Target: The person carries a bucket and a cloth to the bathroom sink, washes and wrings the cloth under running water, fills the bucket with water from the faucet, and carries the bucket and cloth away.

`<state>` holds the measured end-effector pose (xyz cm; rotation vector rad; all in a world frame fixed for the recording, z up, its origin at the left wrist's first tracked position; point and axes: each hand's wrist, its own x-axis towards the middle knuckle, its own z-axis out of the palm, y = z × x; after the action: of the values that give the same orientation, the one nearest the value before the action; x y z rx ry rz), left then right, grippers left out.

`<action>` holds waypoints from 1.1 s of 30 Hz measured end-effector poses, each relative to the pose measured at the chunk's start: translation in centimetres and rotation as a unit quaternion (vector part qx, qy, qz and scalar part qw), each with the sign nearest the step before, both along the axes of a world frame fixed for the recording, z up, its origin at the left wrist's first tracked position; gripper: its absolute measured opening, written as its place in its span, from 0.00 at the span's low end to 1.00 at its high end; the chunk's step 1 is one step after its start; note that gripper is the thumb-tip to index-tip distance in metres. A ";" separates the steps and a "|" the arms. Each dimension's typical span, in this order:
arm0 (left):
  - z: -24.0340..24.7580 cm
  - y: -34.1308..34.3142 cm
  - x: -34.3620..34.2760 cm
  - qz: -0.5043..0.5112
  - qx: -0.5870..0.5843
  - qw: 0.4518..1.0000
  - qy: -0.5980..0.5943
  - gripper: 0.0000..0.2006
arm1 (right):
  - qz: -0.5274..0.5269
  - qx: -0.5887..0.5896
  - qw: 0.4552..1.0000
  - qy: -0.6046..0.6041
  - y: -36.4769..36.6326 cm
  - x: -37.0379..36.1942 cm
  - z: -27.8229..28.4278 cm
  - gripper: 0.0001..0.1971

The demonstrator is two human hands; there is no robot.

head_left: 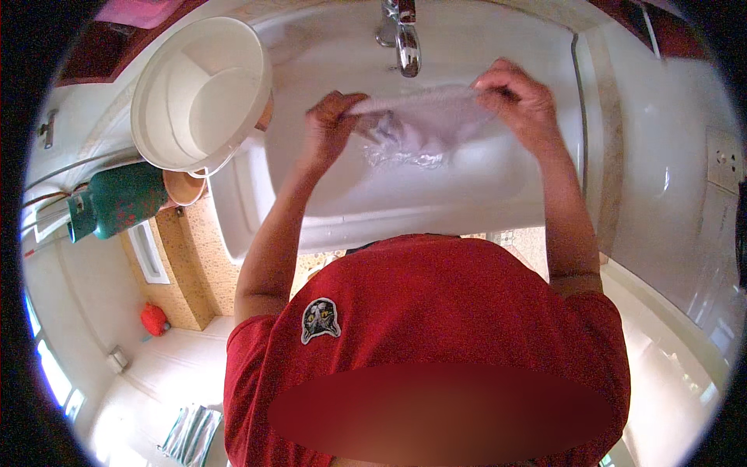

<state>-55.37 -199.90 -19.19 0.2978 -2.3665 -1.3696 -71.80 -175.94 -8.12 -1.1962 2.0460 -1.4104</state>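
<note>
A pale, wet-looking cloth (428, 113) is stretched between my two hands over a white sink (334, 222). My left hand (333, 121) is closed around one end, and my right hand (515, 95) pinches the other. The cloth's upper edge is pulled nearly straight, while its lower part sags toward the basin. Under it, water (405, 158) glints on the sink bottom. Above and between my hands hangs a chrome faucet (407, 50); I cannot make out a stream from it.
A white bucket (144, 101) with a handle stands at the sink's left side. Farther left are a green gas cylinder (128, 194) and an orange-brown bowl-like vessel (185, 189). A wall socket (725, 159) is at far right. A red bag-like object (154, 319) lies lower left.
</note>
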 end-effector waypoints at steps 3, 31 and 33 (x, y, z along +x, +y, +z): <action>5.5 -0.3 0.1 -0.033 0.105 0.993 0.045 0.20 | -0.012 -0.056 0.996 0.073 0.7 -1.0 2.8 0.05; -9.1 6.1 4.0 0.169 0.588 0.748 -0.258 0.29 | -0.060 0.311 0.900 0.300 -6.4 4.8 -24.4 0.33; -9.0 5.2 3.4 0.174 0.616 0.724 -0.258 0.30 | -0.084 0.338 0.895 0.278 -6.2 5.0 -23.9 0.31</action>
<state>-52.00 -194.68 -28.22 1.5317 -1.1138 -2.6491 -66.79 -182.16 -32.04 -1.1878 2.7388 -0.3041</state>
